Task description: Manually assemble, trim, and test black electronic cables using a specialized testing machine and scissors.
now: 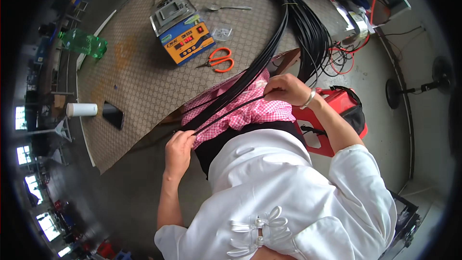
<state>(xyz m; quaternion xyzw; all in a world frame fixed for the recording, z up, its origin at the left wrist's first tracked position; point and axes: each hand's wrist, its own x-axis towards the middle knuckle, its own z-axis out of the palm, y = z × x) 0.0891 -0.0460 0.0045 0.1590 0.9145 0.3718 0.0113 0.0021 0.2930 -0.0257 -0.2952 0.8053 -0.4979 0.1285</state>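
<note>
A length of thin black cable (230,112) runs between my two hands above my lap. My left hand (179,150) pinches its lower left end, and my right hand (287,89) grips it farther to the right, with a light-coloured bangle at the wrist. Beyond it, a thick bundle of black cables (269,50) curves from the back of the table down across my lap, over a pink checked cloth (257,110). The fingertips of both hands cover the cable where they hold it.
On the patterned table (139,82) stand an orange-and-blue solder pot (186,40), orange-handled scissors (220,60), a spoon (228,7), a phone (113,115), a white cup (82,110) and a green bottle (84,42). A red plastic chair (332,113) and a fan (416,85) are at the right.
</note>
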